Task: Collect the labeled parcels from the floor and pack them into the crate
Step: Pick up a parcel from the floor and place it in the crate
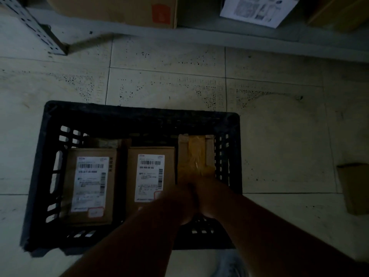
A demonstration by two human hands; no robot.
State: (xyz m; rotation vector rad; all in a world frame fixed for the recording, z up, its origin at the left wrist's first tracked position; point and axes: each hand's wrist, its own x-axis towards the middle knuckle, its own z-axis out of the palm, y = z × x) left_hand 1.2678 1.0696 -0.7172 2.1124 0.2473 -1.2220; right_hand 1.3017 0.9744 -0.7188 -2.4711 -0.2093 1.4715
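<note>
Dim light, view straight down onto pale, speckled floor tiles [169, 80]. Black plastic crate [139, 118], rectangular, slotted lattice walls, standing on the tiles.

Inside the crate, three cardboard parcels side by side:
- left parcel [69, 186]: flat brown box, white shipping label with barcodes face up, against the crate's left wall.
- middle parcel [131, 176]: same brown card, same kind of white label, just beside the first.
- right parcel [196, 156]: narrower brown box, glossy yellowish tape running along its top, no label visible, close to the crate's right wall.

Right of the crate, well apart, another plain brown parcel [353, 188] on the tiles, cut off by the frame edge. Beyond the crate's far side, a large cardboard box [119, 9] with an orange mark and a white printed box [257, 11] on a low shelf; perforated grey metal upright [36, 29] at far left.

Both bare forearms reaching down into the crate's near right part, meeting over the near end of the taped parcel. Left hand [185, 198] and right hand [207, 196] pressed close together, blurred and dark; fingers not resolvable, so grip or spread cannot be told. Contact with the taped parcel likely but unclear.
</note>
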